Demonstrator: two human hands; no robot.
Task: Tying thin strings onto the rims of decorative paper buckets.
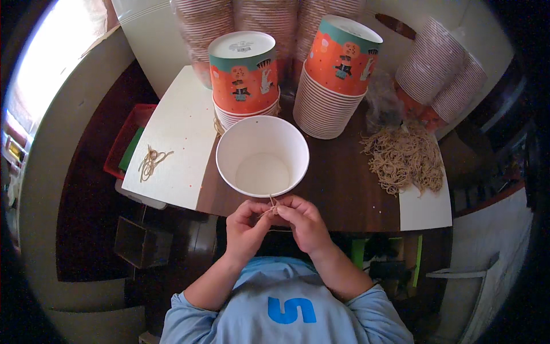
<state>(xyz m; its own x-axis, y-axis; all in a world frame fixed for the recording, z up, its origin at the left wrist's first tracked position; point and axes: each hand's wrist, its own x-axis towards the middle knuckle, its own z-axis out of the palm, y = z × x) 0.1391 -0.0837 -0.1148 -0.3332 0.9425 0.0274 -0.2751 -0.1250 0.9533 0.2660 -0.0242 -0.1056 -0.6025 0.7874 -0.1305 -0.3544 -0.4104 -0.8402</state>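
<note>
Close to the table's front edge, my left hand (pixel 248 225) and my right hand (pixel 302 219) meet, both with fingers pinched on a thin tan cord (pixel 271 207). One end of the cord sticks up between my fingertips, against the near rim of a white paper bucket (pixel 262 155). That bucket faces me with its open top, and its inside shows bare white. How the cord is looped or knotted is too small to make out.
Behind the bucket stand two stacks of upside-down orange paper buckets, one left (pixel 245 86) and one right (pixel 338 74). A tangled heap of cords (pixel 405 157) lies at the right, a small cord bundle (pixel 152 163) at the left. Wrapped bucket stacks (pixel 266 28) line the back.
</note>
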